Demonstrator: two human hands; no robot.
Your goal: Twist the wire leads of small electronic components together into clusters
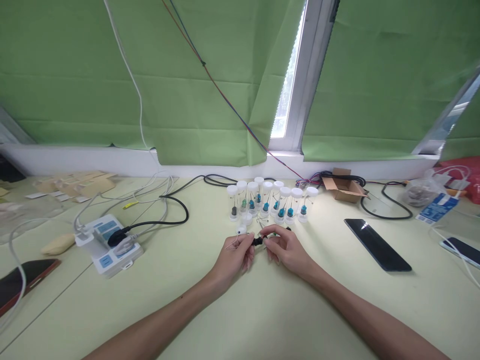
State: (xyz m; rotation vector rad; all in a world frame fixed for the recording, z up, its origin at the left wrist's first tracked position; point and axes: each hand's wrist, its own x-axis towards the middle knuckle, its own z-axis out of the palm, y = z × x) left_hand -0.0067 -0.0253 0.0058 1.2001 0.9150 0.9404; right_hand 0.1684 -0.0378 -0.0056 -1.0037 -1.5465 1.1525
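My left hand [239,250] and my right hand [285,248] meet over the table, fingers pinched on a small black piece [258,241] between them. Its exact kind is too small to make out. A thin pale wire or cord [233,244] loops over the fingers of my left hand. Just beyond my hands stand several clear tubes [266,204] with white caps, most holding a small blue piece on a thin stem. One tube [234,206] holds a dark piece. A white cap [242,229] lies close to my left fingertips.
At left is a white power strip [122,255] with plugs and cables. A black phone [377,245] lies at right, near an open cardboard box [343,190]. Another phone [463,250] is at the far right, and a red-edged phone [26,280] at the left edge.
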